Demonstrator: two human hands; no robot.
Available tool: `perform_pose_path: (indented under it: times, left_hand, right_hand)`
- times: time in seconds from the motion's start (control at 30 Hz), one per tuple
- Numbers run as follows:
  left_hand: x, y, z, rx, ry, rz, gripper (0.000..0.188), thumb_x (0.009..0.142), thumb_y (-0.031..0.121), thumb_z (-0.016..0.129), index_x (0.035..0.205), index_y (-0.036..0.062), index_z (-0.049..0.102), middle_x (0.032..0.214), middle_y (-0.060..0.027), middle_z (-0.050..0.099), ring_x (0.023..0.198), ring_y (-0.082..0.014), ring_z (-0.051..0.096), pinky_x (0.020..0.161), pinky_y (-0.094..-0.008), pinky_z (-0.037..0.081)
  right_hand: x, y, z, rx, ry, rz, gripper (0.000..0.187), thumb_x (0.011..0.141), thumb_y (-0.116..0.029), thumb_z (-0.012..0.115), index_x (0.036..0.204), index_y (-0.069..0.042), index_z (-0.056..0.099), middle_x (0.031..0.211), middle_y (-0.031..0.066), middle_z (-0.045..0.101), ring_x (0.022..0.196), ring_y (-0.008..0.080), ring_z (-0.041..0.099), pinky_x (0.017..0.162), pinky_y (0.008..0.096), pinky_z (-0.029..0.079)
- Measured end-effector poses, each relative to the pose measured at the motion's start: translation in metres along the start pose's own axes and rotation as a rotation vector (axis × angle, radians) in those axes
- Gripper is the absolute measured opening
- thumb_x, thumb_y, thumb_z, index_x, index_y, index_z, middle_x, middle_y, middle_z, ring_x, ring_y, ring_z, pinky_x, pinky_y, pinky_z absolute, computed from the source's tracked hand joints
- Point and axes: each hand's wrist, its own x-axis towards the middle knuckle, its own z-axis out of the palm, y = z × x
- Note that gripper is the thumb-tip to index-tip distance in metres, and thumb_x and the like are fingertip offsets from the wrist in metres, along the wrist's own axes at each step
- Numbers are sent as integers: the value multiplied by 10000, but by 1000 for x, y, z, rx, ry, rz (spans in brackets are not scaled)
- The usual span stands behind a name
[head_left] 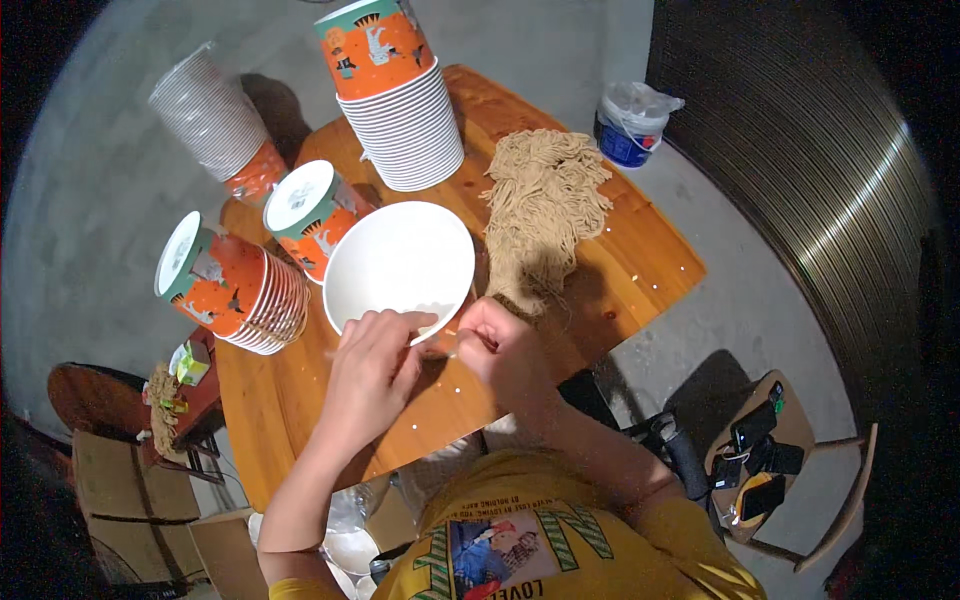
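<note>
Glossy varnished wood table (620, 270) — smooth white paper bowl (398, 262), matt inside.

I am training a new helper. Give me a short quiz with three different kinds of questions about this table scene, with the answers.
1. True or false: the pale dried noodle pile lies inside the white round paper bowl.
2. Multiple choice: the left hand touches which thing? A) the blue and white plastic bucket B) the white bowl's near rim C) the wooden chair
3. Fill in: the tall stack of orange printed paper cups stands on the round ______ table.

Key
1. False: the noodles lie on the table, right of the bowl.
2. B
3. wooden
</note>
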Motion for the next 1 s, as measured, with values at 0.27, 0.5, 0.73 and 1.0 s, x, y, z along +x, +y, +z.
perform_pose_path:
  times: [0.27, 0.5, 0.73, 1.0]
  left_hand:
    - [-1, 1, -2, -19, -12, -32, 276, 779, 12, 609, 1051, 62, 595, 840, -92, 575, 815, -263, 544, 735, -363, 395]
    - [0, 2, -2, -17, -16, -32, 287, 775, 12, 609, 1058, 58, 593, 845, -93, 578, 814, -259, 551, 738, -361, 401]
    - [9, 4, -12, -190, -150, -157, 278, 895, 115, 545, 1162, 43, 563, 931, -134, 608, 892, -285, 582, 801, -396, 440]
    - [46, -26, -23, -484, -575, -216, 204, 959, 185, 515, 1061, 23, 587, 839, -85, 609, 781, -138, 549, 727, -272, 451]
  right_hand:
    - [3, 8, 4, 74, 5, 15, 52, 848, 11, 510, 812, -25, 501, 685, -57, 481, 618, 8, 423, 532, 188, 332]
    - [2, 15, 9, 147, 48, 9, 53, 855, -32, 558, 831, -38, 511, 661, -19, 528, 589, 31, 446, 506, 209, 347]
    - [0, 9, 9, 60, 11, -31, 72, 883, -28, 551, 843, -42, 493, 655, -24, 527, 583, 29, 461, 496, 213, 349]
    - [-1, -9, 12, 108, 60, 58, 59, 855, 5, 529, 816, -34, 510, 651, -62, 487, 579, 2, 424, 506, 181, 333]
